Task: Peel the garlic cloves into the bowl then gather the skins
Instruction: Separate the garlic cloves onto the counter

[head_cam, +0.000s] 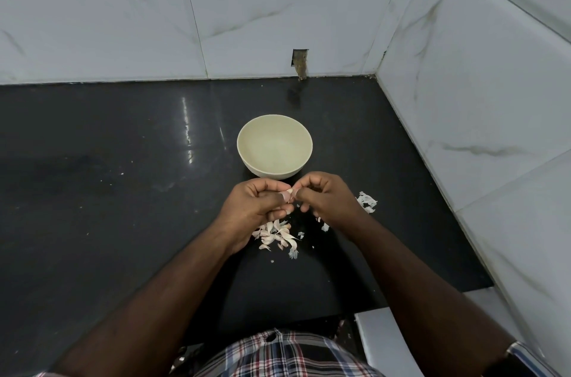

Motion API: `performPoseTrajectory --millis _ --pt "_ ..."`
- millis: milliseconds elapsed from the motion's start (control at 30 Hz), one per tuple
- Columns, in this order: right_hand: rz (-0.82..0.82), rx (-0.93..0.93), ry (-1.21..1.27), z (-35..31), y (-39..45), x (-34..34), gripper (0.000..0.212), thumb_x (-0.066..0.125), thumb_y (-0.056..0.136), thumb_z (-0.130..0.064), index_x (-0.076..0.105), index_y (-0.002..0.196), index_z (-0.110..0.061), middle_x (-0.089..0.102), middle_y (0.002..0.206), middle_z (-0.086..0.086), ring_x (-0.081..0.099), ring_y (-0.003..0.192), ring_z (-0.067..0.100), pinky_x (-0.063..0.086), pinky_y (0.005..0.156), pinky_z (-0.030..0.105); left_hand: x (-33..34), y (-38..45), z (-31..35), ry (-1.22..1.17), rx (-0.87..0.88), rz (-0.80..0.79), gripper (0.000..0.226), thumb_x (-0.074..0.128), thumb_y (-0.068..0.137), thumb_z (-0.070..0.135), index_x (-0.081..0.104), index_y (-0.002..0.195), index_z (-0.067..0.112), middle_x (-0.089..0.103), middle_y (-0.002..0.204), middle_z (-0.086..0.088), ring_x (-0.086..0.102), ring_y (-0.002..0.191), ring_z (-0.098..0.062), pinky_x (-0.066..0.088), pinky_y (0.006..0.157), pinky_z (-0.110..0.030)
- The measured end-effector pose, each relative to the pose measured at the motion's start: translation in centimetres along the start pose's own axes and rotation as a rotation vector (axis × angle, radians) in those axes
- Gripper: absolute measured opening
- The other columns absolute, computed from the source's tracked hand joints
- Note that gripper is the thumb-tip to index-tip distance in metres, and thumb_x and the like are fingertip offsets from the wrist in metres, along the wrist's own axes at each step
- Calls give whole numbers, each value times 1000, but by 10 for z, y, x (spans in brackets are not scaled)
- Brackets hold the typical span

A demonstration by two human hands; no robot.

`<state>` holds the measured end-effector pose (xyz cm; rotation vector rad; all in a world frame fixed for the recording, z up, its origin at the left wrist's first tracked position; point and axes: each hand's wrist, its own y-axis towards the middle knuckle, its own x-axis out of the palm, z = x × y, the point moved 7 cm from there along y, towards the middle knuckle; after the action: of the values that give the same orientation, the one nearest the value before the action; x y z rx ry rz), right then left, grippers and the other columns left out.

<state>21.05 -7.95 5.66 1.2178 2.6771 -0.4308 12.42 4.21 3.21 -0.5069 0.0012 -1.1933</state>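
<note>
- Garlic clove (287, 195): held in the air between both hands, just in front of the near rim of the bowl and above the counter. It is judged to be kept close to the bowl so that it can be dropped in once bare. Only a small pale-pink part is shown; how much skin is left cannot be told.
- Left hand (258, 200): fingers curled, the clove pinched at its fingertips. It is judged to serve as the steadying hand.
- Right hand (324, 196): fingers curled, thumb and forefinger pinched on the clove or on its skin at the tip; which of the two cannot be told. It is judged to be the pulling hand.
- Bowl (247, 157): cream, upright, set on the counter just beyond the hands. No peeled clove is seen inside, so the task is judged to be at an early stage.
- Garlic pile (278, 236): cloves and loose husk lying on the counter below the left wrist, within easy reach for the next pick.
- Loose skins (367, 202): a small heap to the right of the right hand, with stray flakes near the wrist; not yet gathered.
- Counter (123, 145): black, polished, bearing all of the above.
</note>
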Motion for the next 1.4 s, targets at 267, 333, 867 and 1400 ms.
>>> performPoseTrajectory --millis 267,333,867,1400 --pt "90 -47 -151 1 -5 -1 9 56 89 -5 62 81 -5 59 59 -8 57 52 4 40 53 17 -2 2 -1 -44 35 56 9 64 94 2 68 101 1 74 88 -14 71 73 -15 57 65 -20" --pt "128 -11 -179 8 -7 -9 9 57 88 -8 62 80 -8 59 61 -4 57 52 4 41 53 21 -6 3 -2 -45 37 74 8 63 94 2 67 101 1 74 89 -13 70 71 -14 57 64 -19" --pt "246 -83 -605 -3 -2 -50 28 64 90 -24 72 117 -28 71 89 -12 62 78 3 48 80 22 -11 4 -9 25 29 102 13 65 93 4 68 105 -1 73 87 -11 68 68 -12 56 63 -19" --pt "91 -169 -646 -8 7 -5 22 64 92 -24 72 113 -25 69 86 -12 59 79 3 45 77 23 -13 -3 -15 77 9 46 15 63 94 1 70 107 0 73 88 -11 62 66 -12 47 58 -22"
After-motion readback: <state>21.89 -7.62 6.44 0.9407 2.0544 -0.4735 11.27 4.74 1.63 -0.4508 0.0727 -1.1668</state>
